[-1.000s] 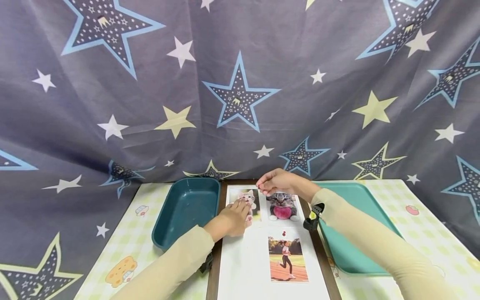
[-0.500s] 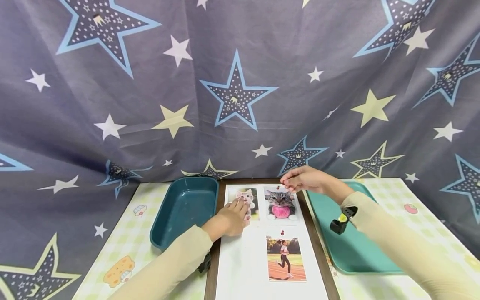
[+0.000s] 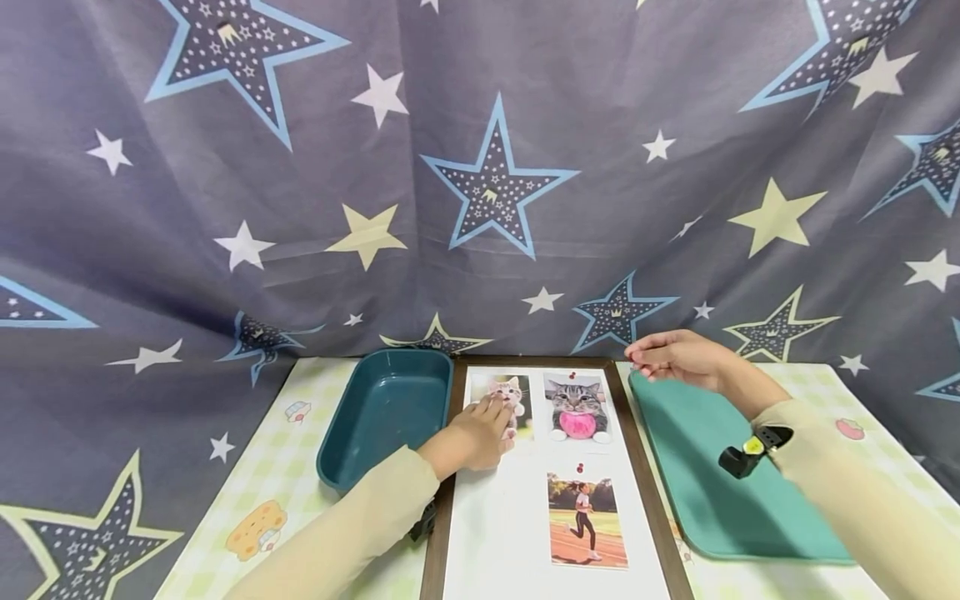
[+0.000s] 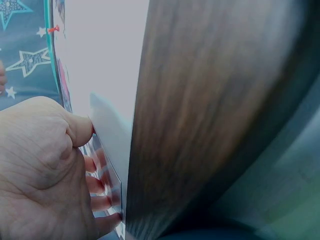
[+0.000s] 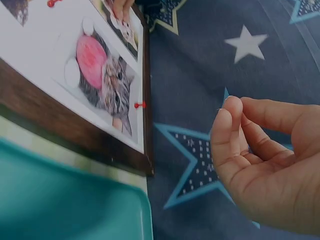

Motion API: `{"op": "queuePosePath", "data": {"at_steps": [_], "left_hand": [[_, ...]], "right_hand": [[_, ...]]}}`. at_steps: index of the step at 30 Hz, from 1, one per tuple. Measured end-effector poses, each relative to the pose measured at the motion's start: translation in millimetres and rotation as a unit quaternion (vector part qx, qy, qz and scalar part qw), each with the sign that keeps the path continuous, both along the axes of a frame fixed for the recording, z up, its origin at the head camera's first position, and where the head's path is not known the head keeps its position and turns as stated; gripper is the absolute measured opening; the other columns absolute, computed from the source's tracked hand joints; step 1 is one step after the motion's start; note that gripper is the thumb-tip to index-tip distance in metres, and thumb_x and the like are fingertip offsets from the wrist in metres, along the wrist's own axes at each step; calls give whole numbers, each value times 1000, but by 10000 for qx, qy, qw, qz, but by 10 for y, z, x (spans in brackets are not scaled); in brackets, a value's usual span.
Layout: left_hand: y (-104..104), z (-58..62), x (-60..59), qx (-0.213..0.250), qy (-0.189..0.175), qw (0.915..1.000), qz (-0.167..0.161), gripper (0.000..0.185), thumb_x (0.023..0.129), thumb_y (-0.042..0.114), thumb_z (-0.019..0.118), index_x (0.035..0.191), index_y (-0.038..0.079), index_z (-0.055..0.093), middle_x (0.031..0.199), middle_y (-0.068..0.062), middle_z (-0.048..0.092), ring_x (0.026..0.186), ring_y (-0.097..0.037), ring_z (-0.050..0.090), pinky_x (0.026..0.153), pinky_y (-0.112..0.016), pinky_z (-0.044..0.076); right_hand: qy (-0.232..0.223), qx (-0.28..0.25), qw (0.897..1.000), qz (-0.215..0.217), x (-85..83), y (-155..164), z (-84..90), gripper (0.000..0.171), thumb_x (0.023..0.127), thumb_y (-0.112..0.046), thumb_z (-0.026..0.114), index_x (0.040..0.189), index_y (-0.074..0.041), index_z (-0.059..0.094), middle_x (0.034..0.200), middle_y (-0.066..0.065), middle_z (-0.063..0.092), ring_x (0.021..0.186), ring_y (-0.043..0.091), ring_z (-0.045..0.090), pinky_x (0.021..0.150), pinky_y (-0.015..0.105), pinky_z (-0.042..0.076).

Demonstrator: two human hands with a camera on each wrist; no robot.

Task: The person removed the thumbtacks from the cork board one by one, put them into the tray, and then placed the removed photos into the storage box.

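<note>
My left hand [image 3: 474,432] lies on the kitten photo [image 3: 525,408] at the board's upper left, covering part of it. In the left wrist view its fingertips press the glossy print near the board's edge. My right hand [image 3: 686,362] is raised above the far end of the green tray, thumb and finger pinched together. A tiny thin tip shows at those fingertips in the right wrist view; the rest of the push pin is hidden. The tabby cat photo [image 3: 577,408] has a red push pin [image 5: 139,105] at its top. Below it is the runner photo [image 3: 587,521].
The white board [image 3: 495,533] has a dark wooden frame [image 3: 639,442]. A deep teal bin [image 3: 386,417] stands left of it, a shallow green tray [image 3: 720,467] right. Another red pin [image 3: 580,468] sits above the runner photo. A star-patterned curtain [image 3: 300,167] hangs behind.
My right hand has moved right, from over the top of the photos to above the green tray, uncovering the tabby photo and its pin. My left hand stays on the kitten photo.
</note>
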State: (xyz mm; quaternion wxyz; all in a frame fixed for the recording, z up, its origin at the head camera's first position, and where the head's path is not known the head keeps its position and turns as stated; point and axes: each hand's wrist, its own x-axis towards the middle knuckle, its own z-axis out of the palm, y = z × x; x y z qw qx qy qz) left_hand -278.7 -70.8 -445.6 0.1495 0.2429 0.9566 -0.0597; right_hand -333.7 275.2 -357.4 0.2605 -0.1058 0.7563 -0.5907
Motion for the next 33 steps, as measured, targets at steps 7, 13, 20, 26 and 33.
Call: {"op": "queuePosePath", "data": {"at_steps": [7,13,20,26,33], "left_hand": [[16,-14,-5,42,28,10000,-45,64,110,42,36,163,10,22,171,-11,17,159,-28,16,129,-42,20],[23,-18,-12,75,43,10000,-45,64,110,43,35,163,10,22,171,-11,18,159,-28,17,129,-42,20],[2,-2,5,85,55,9999,-9,64,109,42,36,162,10,23,171,-11,18,159,-27,17,128,-42,22],[-6,13,-7,76,21,10000,25,64,110,43,34,163,10,21,171,-11,17,159,-27,16,129,-42,21],[0,-18,-17,17,-27,10000,0,64,110,43,34,163,10,20,171,-11,16,159,-27,15,129,-42,19]], "right_hand": [[-124,-81,9995,-272,-54,271,-74,23,106,-5,47,105,-15,68,90,-7,69,80,5,64,79,21,57],[-265,-166,9984,-480,-104,470,-151,27,106,-3,46,100,-17,68,88,-8,69,79,3,63,77,20,56],[-471,-68,9961,-739,-130,679,-212,30,106,-4,46,96,-20,69,86,-10,71,78,1,66,76,19,57],[-627,-111,9938,-915,-122,835,-237,32,107,-5,46,95,-21,71,84,-10,72,76,0,67,74,19,58],[-823,-252,9921,-914,-97,957,-320,34,108,-4,44,96,-20,72,85,-8,72,77,1,69,77,19,58]]}}
